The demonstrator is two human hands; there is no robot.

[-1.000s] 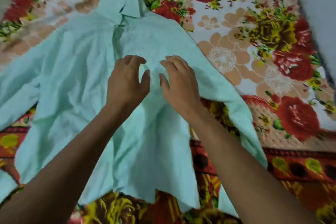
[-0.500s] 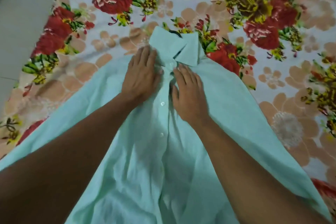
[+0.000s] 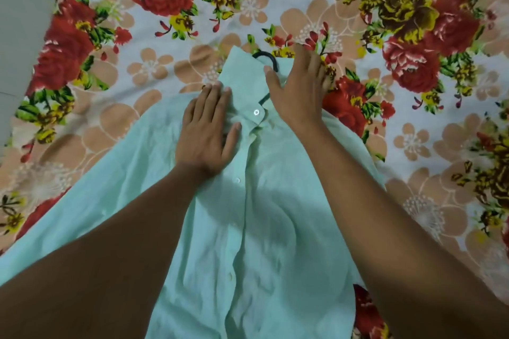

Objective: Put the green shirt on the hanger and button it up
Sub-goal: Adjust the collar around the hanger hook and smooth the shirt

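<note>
A floral bedsheet (image 3: pixel 358 22) fills most of the view, pale with large red roses, peach blossoms, and yellow and green sprigs. Beyond the bedsheet's left edge lies a strip of plain grey floor (image 3: pixel 19 22). Along the bedsheet's bottom edge, darker red-and-yellow print shows.

Both hands (image 3: pixel 205 135) flat on green shirt (image 3: pixel 256 228).

Soft, even indoor light, fairly bright, no glare; a faint shadow lies on the shirt (image 3: pixel 248 228) just below the left hand (image 3: pixel 205 132). Detail is slightly soft throughout, and the wide lens bends the edges
</note>
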